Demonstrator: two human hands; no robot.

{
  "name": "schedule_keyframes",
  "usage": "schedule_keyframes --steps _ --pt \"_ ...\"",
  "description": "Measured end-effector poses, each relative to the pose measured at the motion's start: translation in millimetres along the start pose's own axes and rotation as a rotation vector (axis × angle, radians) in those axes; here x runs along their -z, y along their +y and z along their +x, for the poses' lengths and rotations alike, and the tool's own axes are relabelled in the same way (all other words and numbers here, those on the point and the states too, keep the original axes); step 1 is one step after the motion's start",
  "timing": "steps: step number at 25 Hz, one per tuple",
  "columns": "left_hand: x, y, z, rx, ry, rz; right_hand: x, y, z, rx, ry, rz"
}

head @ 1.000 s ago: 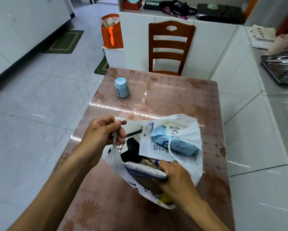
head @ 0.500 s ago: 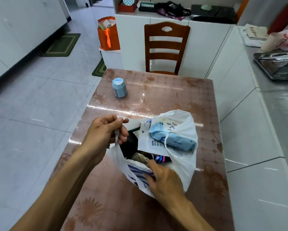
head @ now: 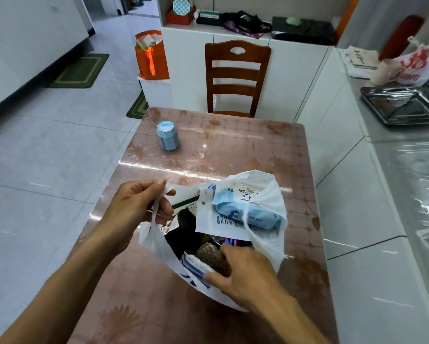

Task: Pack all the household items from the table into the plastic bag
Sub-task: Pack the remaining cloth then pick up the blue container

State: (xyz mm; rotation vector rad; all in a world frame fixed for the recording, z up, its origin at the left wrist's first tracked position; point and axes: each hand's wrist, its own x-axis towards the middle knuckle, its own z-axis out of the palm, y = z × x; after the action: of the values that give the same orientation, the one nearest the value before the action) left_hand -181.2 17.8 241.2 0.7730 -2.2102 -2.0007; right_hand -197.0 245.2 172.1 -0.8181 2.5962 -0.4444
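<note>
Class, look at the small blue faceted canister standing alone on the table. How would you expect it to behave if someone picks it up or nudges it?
The blue canister stands upright on a flat base, so it probably stays put, though a high push might tip it. Its faceted sides should curb rolling once it is down. The glossy table cover looks slick, so a low nudge likely slides it. It looks rigid and small enough for one hand.

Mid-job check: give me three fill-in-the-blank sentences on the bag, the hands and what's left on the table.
1. The left hand pinches the white bag's ____.
2. The only item left loose on the table is a blue ____.
3. The right hand reaches ____ the bag.

Missing words: handle; canister; into
</note>
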Motion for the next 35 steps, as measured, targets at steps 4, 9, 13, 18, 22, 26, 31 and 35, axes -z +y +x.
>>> schedule_keyframes --steps 4,9,13,18,22,26,31,35 --pt "16 -16 33 0.036 0.25 0.154 72 0 35 0.068 0.228 0.242" --pt "25 -54 152 0.078 0.11 0.447 121 -20 145 0.158 0.281 0.236" --pt "40 -130 235 0.187 -0.146 0.972 106 -24 243 0.091 0.177 0.125" --pt "75 -224 286 0.372 -0.298 1.239 61 -25 369 0.114 -0.024 -0.106" --pt "75 -226 284 0.384 -0.274 1.123 26 -43 480 0.08 -0.015 -0.193" --pt "73 -222 287 0.37 -0.276 1.071 -7 -47 546 0.024 -0.033 -0.337" --pt "74 -223 287 0.379 -0.268 1.074 -34 -52 546 0.067 -0.074 -0.172" --pt "76 -222 289 0.358 -0.269 1.125 -19 -52 508 0.095 -0.229 -0.186"
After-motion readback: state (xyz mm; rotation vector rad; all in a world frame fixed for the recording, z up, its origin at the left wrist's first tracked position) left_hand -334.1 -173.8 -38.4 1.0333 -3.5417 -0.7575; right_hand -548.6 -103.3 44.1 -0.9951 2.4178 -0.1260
